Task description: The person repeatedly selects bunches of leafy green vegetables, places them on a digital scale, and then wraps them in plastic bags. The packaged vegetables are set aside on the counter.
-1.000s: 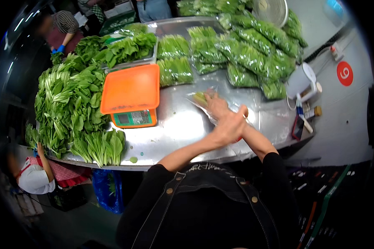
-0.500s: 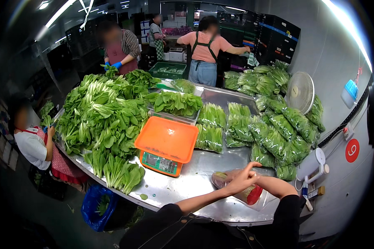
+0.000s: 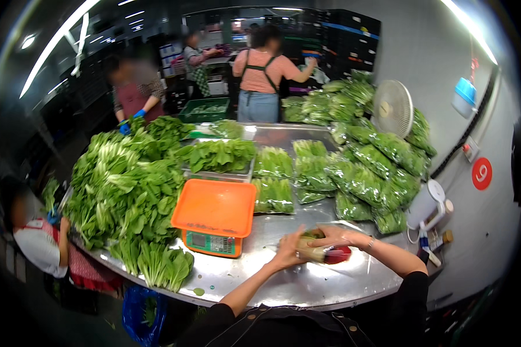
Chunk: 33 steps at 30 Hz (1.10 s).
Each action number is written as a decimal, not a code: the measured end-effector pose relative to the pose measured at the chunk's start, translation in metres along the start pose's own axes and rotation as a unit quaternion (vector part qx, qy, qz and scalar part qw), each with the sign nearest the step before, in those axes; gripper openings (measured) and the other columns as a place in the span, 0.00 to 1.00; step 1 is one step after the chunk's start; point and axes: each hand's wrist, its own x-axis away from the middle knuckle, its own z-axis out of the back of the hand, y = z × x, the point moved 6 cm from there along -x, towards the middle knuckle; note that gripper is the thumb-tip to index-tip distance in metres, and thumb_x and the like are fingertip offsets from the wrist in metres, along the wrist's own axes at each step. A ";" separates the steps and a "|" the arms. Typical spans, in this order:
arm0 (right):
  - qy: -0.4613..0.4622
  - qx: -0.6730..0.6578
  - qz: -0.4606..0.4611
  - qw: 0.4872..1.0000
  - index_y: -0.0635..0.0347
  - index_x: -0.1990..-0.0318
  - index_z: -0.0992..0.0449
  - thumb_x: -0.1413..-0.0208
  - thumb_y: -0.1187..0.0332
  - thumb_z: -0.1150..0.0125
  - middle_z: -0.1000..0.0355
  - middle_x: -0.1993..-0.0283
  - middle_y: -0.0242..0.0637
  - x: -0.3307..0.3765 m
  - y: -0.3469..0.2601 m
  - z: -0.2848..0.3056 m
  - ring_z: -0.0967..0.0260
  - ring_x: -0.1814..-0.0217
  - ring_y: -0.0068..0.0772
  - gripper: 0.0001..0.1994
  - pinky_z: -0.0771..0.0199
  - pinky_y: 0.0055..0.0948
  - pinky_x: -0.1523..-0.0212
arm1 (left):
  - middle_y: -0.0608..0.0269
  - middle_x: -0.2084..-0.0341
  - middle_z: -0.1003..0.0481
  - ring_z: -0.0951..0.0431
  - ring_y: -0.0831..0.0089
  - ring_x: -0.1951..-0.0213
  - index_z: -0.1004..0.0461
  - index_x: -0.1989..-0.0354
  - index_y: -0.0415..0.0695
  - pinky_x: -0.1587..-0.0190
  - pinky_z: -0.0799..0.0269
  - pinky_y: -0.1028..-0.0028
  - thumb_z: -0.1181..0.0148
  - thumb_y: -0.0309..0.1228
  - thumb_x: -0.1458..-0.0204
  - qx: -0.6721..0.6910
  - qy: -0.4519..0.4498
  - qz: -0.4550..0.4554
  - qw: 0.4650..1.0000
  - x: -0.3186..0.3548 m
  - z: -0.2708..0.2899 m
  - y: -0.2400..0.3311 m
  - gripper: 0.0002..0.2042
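Note:
Over the steel table [image 3: 272,277], close to my body, both my hands grip a clear plastic package [image 3: 315,253]. Its body looks pale brownish-green, and a red patch shows at its right end; its contents are smeared by motion. My left hand [image 3: 291,250] closes round the package's left end. From above and to the right, my right hand [image 3: 338,236] bends its fingers over the top. Left of my hands stands an orange-topped weighing scale [image 3: 214,208] with nothing on its pan. Bagged leafy greens [image 3: 274,195] lie just beyond my hands.
A big heap of loose leafy greens [image 3: 127,179] covers the table's left side. Filled bags [image 3: 376,173] pile up at right beside a fan [image 3: 393,109] and a white kettle [image 3: 427,203]. A blue bin bag [image 3: 143,312] sits below the edge. Several people work around.
My hands, together above the package half a second ago, now hold it at its left end and top. The package has turned and shifted left. The whole view has swung slightly.

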 end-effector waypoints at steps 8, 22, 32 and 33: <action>0.360 0.218 0.252 0.871 0.58 0.62 0.23 0.50 0.61 0.42 0.29 0.59 0.42 0.075 -0.040 0.001 0.34 0.51 0.44 0.12 0.38 0.44 0.51 | 0.49 0.50 0.33 0.33 0.55 0.48 0.57 0.36 0.39 0.43 0.39 0.64 0.27 0.32 0.70 0.151 0.086 -0.032 0.984 -0.010 0.018 -0.008 0.52; 0.425 0.311 0.270 0.806 0.55 0.78 0.32 0.55 0.69 0.44 0.35 0.76 0.32 0.051 -0.067 0.033 0.34 0.71 0.31 0.05 0.37 0.30 0.65 | 0.58 0.60 0.31 0.32 0.60 0.55 0.30 0.55 0.42 0.51 0.36 0.68 0.28 0.31 0.68 0.192 0.011 -0.011 0.981 -0.032 0.068 0.042 0.27; 0.501 0.270 0.358 0.740 0.53 0.75 0.28 0.55 0.69 0.45 0.33 0.76 0.29 0.111 -0.118 0.003 0.34 0.70 0.30 0.01 0.40 0.29 0.65 | 0.58 0.53 0.36 0.35 0.62 0.49 0.32 0.51 0.44 0.45 0.39 0.71 0.30 0.25 0.71 0.140 0.094 -0.042 0.985 -0.011 0.084 0.057 0.31; 0.499 0.270 0.338 0.751 0.53 0.75 0.29 0.55 0.69 0.44 0.33 0.76 0.29 0.098 -0.107 0.007 0.34 0.71 0.29 0.01 0.40 0.29 0.65 | 0.58 0.48 0.39 0.37 0.62 0.45 0.34 0.49 0.44 0.43 0.41 0.69 0.29 0.26 0.72 0.140 0.071 -0.035 0.987 -0.013 0.080 0.048 0.34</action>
